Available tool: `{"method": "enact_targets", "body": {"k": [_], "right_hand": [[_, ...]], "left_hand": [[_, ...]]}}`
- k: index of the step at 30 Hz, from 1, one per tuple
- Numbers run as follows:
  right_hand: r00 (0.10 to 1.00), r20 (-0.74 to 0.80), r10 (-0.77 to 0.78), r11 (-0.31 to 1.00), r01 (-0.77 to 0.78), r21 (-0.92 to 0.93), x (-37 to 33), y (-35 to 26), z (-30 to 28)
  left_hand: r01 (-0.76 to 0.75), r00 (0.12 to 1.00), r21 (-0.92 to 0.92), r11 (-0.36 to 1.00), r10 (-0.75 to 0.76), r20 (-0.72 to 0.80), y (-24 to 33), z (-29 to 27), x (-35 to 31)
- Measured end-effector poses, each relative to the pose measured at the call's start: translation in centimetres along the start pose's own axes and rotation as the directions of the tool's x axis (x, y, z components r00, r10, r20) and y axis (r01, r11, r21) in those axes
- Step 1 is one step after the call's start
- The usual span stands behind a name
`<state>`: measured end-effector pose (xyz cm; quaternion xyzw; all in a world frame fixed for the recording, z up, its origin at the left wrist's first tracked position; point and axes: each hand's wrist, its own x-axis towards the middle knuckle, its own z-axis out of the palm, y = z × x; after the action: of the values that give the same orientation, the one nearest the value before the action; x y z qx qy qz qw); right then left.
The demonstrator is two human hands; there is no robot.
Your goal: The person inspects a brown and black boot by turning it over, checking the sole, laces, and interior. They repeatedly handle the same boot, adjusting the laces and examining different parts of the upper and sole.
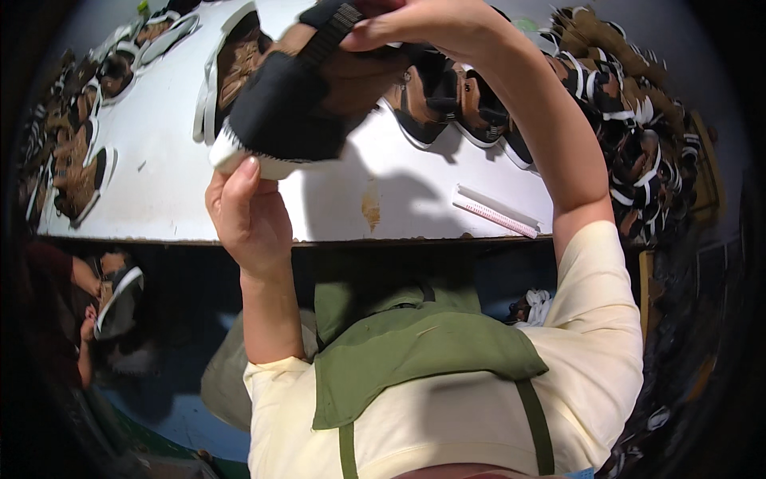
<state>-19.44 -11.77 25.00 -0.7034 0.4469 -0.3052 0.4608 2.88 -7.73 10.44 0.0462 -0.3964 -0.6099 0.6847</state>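
Observation:
A black and brown shoe (283, 112) with a white sole edge is held up, tilted, over the white table. My left hand (249, 211) is closed on its lower end, the thumb pressed to the white edge. At the upper end my right hand (403, 25) grips the shoe near a black strap; part of that hand is cut off by the top of the picture. Just behind the held shoe, another brown shoe with a white sole (210, 96) lies on its side. Several brown and black shoes (423, 108) stand in a row beneath my right forearm.
On the white table (335, 219) lies a white strip with red markings (499, 214) by the front edge. Shoes are heaped at the right (638, 152), with more along the left (76, 172). At lower left, a person's hands hold a shoe (120, 302).

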Motion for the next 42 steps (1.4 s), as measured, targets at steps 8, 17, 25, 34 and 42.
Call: {"method": "enact_targets", "body": {"k": [8, 17, 25, 34, 42], "right_hand": [[0.924, -0.032, -0.38, 0.847, 0.334, -0.414, 3.7, 6.4, -1.9], [0.987, 0.088, -0.138, 0.713, 0.161, -0.682, -1.7, 18.0, -3.7], [0.987, -0.12, -0.11, 0.429, -0.062, -0.901, -1.2, 19.6, -4.9], [0.874, -0.255, -0.413, 0.43, -0.06, -0.901, -1.7, 17.7, -1.6], [0.796, -0.521, -0.308, 0.946, 0.199, -0.254, -3.6, 16.7, 7.0]], "left_hand": [[0.071, 0.964, -0.019, 0.997, -0.074, -0.256, -9.1, -1.9, 2.3], [0.663, 0.744, 0.3, 0.686, -0.56, -0.364, -16.2, -10.5, -2.9], [0.08, 0.934, 0.96, 0.267, 0.318, -0.167, -5.2, -13.8, 7.8], [0.17, 0.974, 0.984, -0.06, 0.163, -0.159, -7.1, -19.4, 15.2], [0.069, 0.944, 0.802, 0.593, 0.222, -0.245, -6.2, -17.5, 9.7]]}}
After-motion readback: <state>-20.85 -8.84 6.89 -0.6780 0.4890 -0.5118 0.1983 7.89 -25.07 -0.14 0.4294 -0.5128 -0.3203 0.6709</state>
